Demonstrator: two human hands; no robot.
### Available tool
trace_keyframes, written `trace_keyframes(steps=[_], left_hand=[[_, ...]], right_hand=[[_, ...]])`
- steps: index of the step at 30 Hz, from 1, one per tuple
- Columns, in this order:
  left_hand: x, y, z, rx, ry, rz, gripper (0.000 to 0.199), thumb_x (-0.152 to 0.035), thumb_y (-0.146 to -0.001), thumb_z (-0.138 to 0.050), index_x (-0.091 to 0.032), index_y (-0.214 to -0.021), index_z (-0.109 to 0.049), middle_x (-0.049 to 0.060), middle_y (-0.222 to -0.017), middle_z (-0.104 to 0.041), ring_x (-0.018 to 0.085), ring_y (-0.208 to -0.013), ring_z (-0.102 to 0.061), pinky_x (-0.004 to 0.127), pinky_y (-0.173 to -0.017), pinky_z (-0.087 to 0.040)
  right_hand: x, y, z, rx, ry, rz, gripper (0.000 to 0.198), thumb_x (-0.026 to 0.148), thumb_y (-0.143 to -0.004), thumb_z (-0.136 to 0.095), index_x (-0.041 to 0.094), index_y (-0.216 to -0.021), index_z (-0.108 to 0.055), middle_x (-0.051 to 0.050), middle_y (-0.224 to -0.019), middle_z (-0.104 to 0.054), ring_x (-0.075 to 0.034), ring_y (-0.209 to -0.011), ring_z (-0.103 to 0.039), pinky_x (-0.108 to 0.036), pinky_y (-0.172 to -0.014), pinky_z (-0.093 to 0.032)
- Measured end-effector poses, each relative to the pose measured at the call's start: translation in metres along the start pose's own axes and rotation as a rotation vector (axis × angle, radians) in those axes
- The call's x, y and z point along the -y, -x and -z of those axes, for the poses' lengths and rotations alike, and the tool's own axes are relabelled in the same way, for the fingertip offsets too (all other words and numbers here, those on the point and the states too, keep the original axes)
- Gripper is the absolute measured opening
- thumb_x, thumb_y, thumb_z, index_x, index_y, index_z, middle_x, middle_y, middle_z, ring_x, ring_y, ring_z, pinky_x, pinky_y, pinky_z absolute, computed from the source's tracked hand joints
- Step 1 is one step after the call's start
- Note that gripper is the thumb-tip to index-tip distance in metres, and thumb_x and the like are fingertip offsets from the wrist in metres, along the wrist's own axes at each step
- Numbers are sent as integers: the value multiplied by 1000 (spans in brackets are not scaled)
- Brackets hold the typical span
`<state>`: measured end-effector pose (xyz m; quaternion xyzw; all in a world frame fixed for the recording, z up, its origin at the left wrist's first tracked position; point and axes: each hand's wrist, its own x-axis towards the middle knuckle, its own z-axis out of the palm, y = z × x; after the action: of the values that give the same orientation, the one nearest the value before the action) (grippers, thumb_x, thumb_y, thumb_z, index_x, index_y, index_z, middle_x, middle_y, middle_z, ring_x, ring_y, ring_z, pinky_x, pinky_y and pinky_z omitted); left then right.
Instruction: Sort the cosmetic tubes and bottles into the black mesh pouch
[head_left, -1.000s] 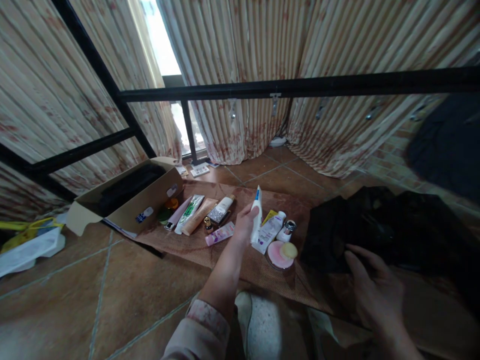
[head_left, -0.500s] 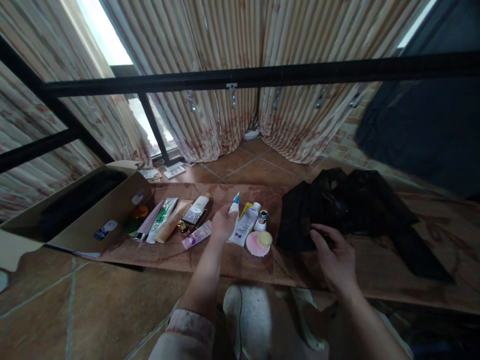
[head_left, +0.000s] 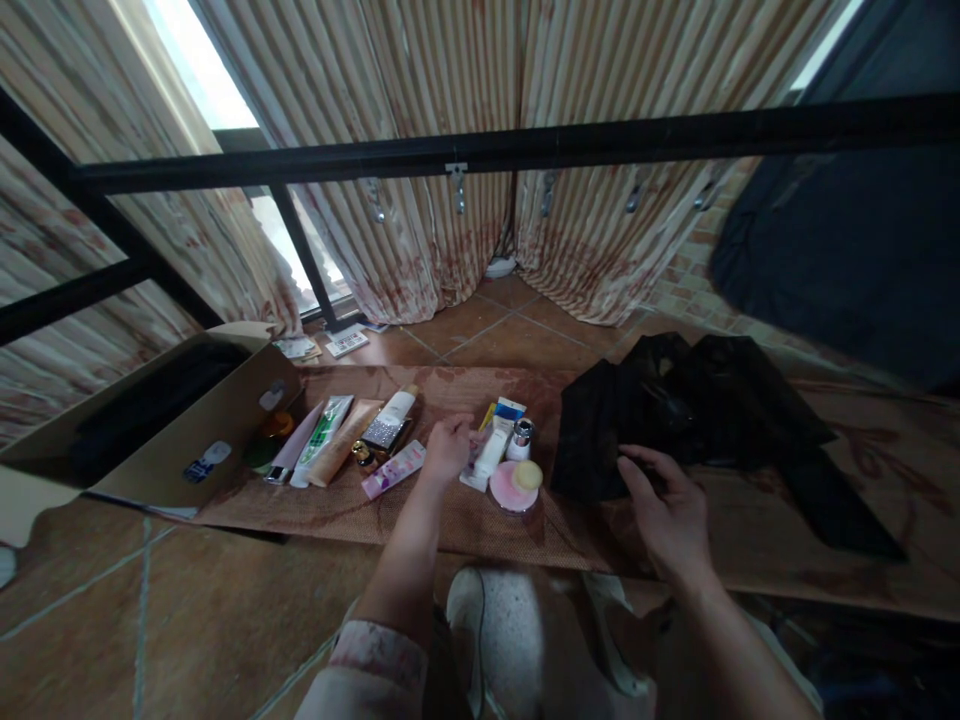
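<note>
At your 10 o'clock, an open cardboard box (head_left: 187, 425) lies on its side on the tiled floor, its lower edge on the brown mat (head_left: 420, 510). Just right of it, at 11 o'clock, lies a row of tubes: a pink tube (head_left: 292, 450), a green-and-white tube (head_left: 321, 438), a tan tube (head_left: 343, 452), then a white-capped bottle (head_left: 396, 410) and a pink floral tube (head_left: 393, 469).

At 12 o'clock, your left hand (head_left: 448, 450) is lowered onto the mat, fingers curled loosely toward a white tube (head_left: 491, 452) lying flat just beside it; whether the fingertips touch the tube cannot be told at this size. A blue-capped tube (head_left: 510, 408) lies behind it, a small silver-lidded jar (head_left: 521, 435) stands to its right, and a round pink compact (head_left: 511, 490) with a yellow puff (head_left: 529, 474) lies nearest you.

At 1 o'clock, your right hand (head_left: 667, 515) rests, fingers spread, on the near edge of a black bag (head_left: 697, 410), pressing rather than gripping it.
</note>
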<state>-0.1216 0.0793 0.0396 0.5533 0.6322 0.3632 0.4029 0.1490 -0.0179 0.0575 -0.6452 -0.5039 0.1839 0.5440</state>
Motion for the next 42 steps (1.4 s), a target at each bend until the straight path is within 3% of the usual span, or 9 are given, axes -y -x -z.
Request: trace_keyframes(steps=[3, 10, 19, 26, 32, 36, 38, 42], left_hand=[[2, 2, 4, 3, -139, 41, 33, -22, -81, -59, -11, -111, -69, 9, -85, -76, 19, -80, -69, 25, -68, -49], [-11, 19, 10, 92, -450, 97, 15, -28, -75, -68, -16, -78, -75, 8, -74, -74, 22, -85, -69, 25, -69, -45], [-21, 24, 10, 38, -594, 59, 13, -26, -77, -67, -17, -82, -76, 10, -81, -75, 23, -89, -69, 26, -73, -46], [-35, 35, 9, -152, -619, -125, 21, -18, -88, -52, -17, -100, -69, 14, -107, -70, 25, -100, -66, 33, -85, -46], [-45, 38, 14, -391, -526, -221, 18, -19, -92, -46, -16, -96, -64, 14, -100, -66, 24, -95, -64, 33, -84, -46], [-56, 56, 49, -597, -193, -253, 18, -27, -90, -50, -18, -81, -63, 7, -80, -65, 20, -79, -62, 28, -72, -46], [-55, 70, 85, -676, -54, -203, 23, -33, -89, -50, -17, -81, -64, 3, -70, -63, 17, -65, -58, 25, -58, -43], [-29, 85, 178, -884, -93, -31, 28, -38, -76, -62, -14, -88, -69, 0, -66, -62, 14, -57, -55, 22, -51, -40]], right_hand=[[2, 0, 0, 0, 19, 11, 32, 47, -84, -63, 20, -98, -73, -9, -100, -72, -23, -93, -68, -36, -81, -53], [-2, 1, 2, 3, 55, -32, 35, 50, -84, -63, 22, -101, -74, -8, -106, -73, -26, -101, -67, -40, -90, -50], [1, 2, 3, 11, 115, -59, 38, 52, -82, -62, 23, -103, -74, -7, -106, -74, -27, -99, -67, -37, -86, -51], [5, 2, 3, 23, 118, -84, 38, 53, -81, -62, 24, -102, -74, -7, -104, -74, -27, -96, -68, -37, -82, -52], [4, 2, 3, 28, 143, -78, 37, 52, -81, -62, 24, -101, -74, -6, -103, -74, -28, -98, -68, -36, -83, -53], [2, 1, 2, 36, 158, -91, 39, 55, -81, -61, 24, -101, -74, -7, -105, -74, -30, -100, -68, -39, -84, -53], [2, 1, 1, 49, 163, -104, 39, 55, -80, -61, 25, -101, -75, -6, -106, -74, -30, -101, -68, -40, -84, -52], [0, 2, 1, 50, 160, -127, 39, 56, -79, -62, 26, -101, -75, -5, -103, -75, -30, -97, -69, -41, -82, -53]])
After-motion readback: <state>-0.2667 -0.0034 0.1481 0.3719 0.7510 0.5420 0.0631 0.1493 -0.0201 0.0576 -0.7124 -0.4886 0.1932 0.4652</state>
